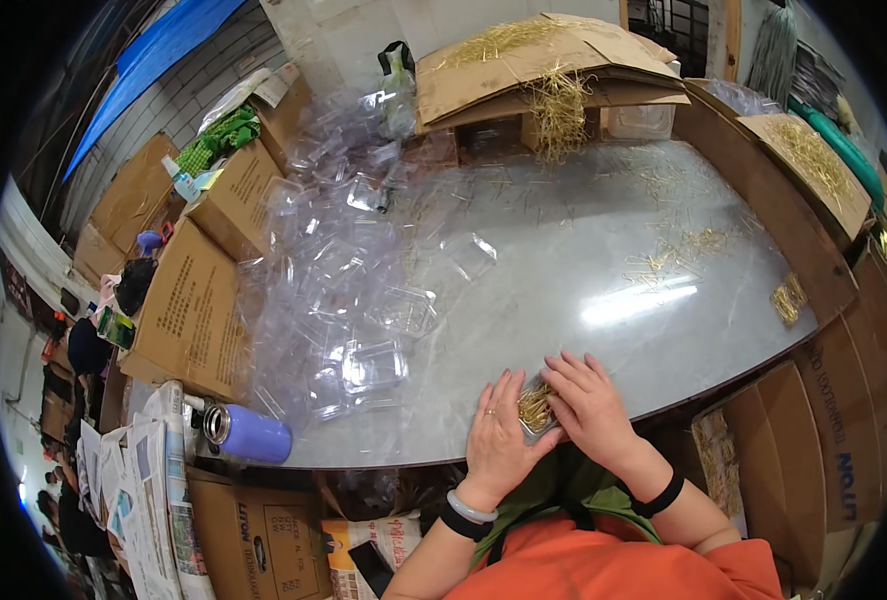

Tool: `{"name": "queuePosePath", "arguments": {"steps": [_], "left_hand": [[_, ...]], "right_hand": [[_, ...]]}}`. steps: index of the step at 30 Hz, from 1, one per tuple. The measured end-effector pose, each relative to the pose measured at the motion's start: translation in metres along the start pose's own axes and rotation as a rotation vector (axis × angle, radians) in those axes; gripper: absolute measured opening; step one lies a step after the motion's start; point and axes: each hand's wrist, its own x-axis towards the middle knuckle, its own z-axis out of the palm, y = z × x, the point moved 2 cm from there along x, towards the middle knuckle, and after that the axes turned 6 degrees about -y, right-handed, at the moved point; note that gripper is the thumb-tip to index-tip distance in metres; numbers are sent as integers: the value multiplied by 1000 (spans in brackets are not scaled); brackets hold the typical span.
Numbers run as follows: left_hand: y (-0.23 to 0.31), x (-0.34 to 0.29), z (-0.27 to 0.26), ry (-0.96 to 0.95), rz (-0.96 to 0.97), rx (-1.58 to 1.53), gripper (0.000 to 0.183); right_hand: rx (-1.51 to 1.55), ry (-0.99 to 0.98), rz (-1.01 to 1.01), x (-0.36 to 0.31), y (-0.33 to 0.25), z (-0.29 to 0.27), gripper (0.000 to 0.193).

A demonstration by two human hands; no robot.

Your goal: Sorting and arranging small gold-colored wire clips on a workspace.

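At the table's near edge, a small clear plastic box [532, 437] is filled with thin gold-coloured metal pins [534, 408]. My left hand [496, 432] presses along its left side, fingers pointing away from me and thumb at the near end. From the other side my right hand [595, 415] closes on it, its fingers reaching over the far right corner. The box's far end and right wall are partly hidden by my fingers. Whether a lid is on the box I cannot make out.
Clear plastic boxes [373, 368] pile up on the table's left. A purple bottle [255, 434] stands at the near left edge. Loose gold pins [653, 262] lie to the right, with a filled box [788, 299] near the right edge. Cardboard [483, 85] heaped with pins stands at the back.
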Motion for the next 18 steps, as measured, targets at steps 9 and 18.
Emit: {"name": "queuePosePath", "arguments": {"steps": [9, 18], "left_hand": [[3, -1, -6, -6, 18, -29, 85], [6, 2, -6, -78, 9, 52, 50]], "right_hand": [[119, -65, 29, -1, -4, -9, 39], [366, 21, 81, -6, 10, -10, 46]]}}
